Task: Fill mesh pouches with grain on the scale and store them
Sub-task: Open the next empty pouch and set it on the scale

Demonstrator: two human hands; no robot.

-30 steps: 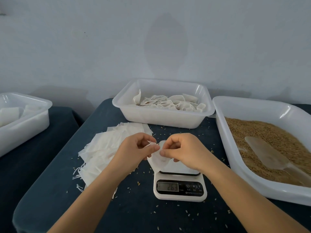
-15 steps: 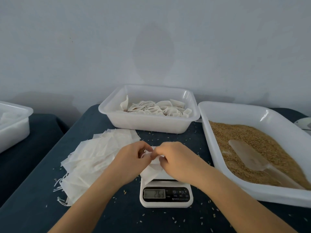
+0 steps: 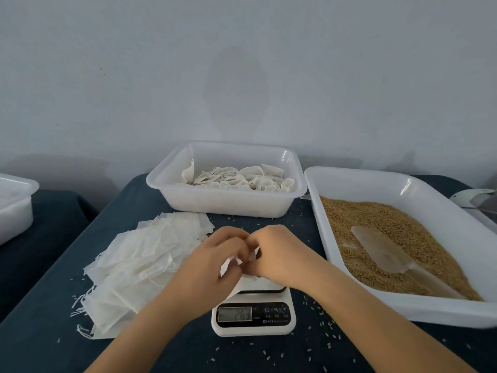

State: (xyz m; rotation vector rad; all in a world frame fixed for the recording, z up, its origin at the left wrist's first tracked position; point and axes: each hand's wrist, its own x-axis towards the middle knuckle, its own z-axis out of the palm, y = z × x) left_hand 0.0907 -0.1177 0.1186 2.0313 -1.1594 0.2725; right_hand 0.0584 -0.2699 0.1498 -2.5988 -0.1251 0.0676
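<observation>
Both hands meet just above the white scale (image 3: 254, 316), whose display reads 263. My left hand (image 3: 215, 262) and my right hand (image 3: 279, 254) each pinch the same small white mesh pouch (image 3: 228, 262), most of it hidden between the fingers. A loose pile of empty pouches (image 3: 139, 262) lies on the dark cloth to the left. The big white tray (image 3: 419, 189) on the right holds brown grain (image 3: 390, 224) with a translucent scoop (image 3: 387, 251) lying in it. Behind the scale stands a white tub (image 3: 223, 205) with several filled pouches (image 3: 236, 179).
Another white tub (image 3: 13, 211) stands at the far left on a separate dark surface. Loose grains are scattered on the cloth around the scale. A pale wall rises close behind the tubs. A grey object (image 3: 476, 199) pokes in at the right edge.
The hands have drawn closer together over the scale, folding the pouch in between the fingers so less of it shows. The camera has shifted; the scale reading is the same.
</observation>
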